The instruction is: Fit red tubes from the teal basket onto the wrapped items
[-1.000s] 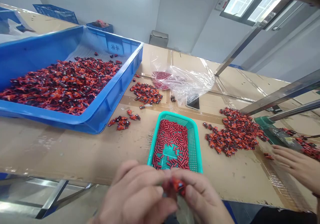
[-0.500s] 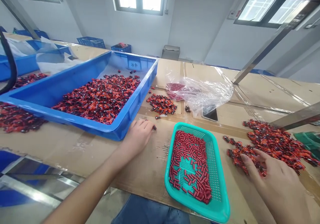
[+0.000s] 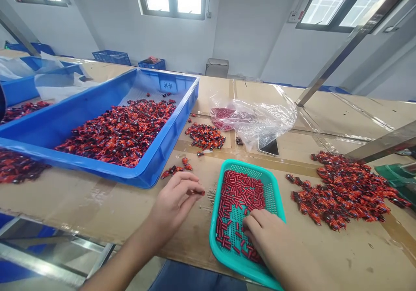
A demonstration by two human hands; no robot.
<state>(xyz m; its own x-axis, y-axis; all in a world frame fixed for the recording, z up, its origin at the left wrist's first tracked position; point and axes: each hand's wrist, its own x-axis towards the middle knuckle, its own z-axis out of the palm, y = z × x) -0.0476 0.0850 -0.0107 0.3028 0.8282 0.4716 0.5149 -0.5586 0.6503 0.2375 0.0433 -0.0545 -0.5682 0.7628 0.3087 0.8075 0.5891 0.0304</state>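
My left hand [image 3: 178, 202] is raised over the table, left of the green basket [image 3: 279, 195]. Its thumb and fingers pinch a small red piece [image 3: 202, 192], mostly covered by the fingertips. Inside the basket lie many short dark-red cylinders [image 3: 242, 187]. My right hand [image 3: 266, 232] reaches over the basket's right rim, its fingers drawn together and pointing down among the cylinders; what they hold, if anything, is hidden. Several red-and-black parts [image 3: 175, 169] lie just beyond my left hand. A larger pile of such parts [image 3: 344, 191] spreads right of the basket.
A large blue tray [image 3: 152, 169] full of red-and-black parts stands at the left. Behind the basket are a small pile [image 3: 205, 136], a clear plastic bag [image 3: 266, 118] with red pieces and a phone [image 3: 269, 147]. A metal post [image 3: 383, 141] rises at the right.
My right hand has left the right-hand pile and come into the green basket. My left hand has moved back from the blue tray's corner and lifted; parts now show on the table there.
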